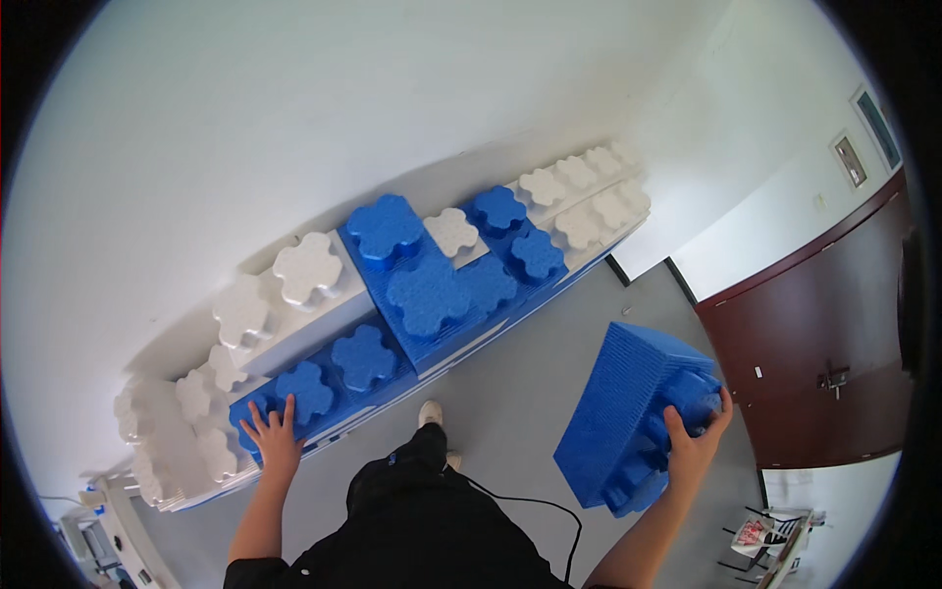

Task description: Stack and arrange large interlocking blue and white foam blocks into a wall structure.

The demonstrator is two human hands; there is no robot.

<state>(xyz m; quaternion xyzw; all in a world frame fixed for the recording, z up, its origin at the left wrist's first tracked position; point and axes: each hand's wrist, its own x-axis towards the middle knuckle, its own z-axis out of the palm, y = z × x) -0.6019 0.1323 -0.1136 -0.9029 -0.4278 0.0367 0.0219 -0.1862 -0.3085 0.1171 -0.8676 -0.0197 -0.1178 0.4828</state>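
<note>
Right fingers (pixel 724 404) clamped on blue block (pixel 610 417); left fingers (pixel 287 412) apart on stacked block (pixel 308 393); wall (pixel 294 108) behind, cable (pixel 535 501) nearby.

I hold a ribbed blue block (pixel 610 414) tilted, knobs (pixel 693 391) rightward; the stacked blue block (pixel 306 393) I touch lies knobs up

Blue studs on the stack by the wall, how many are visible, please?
8: five studs midway along the stack; three farther left, the leftmost partly covered by the left hand. Others may be hidden beneath upper blocks.
</note>
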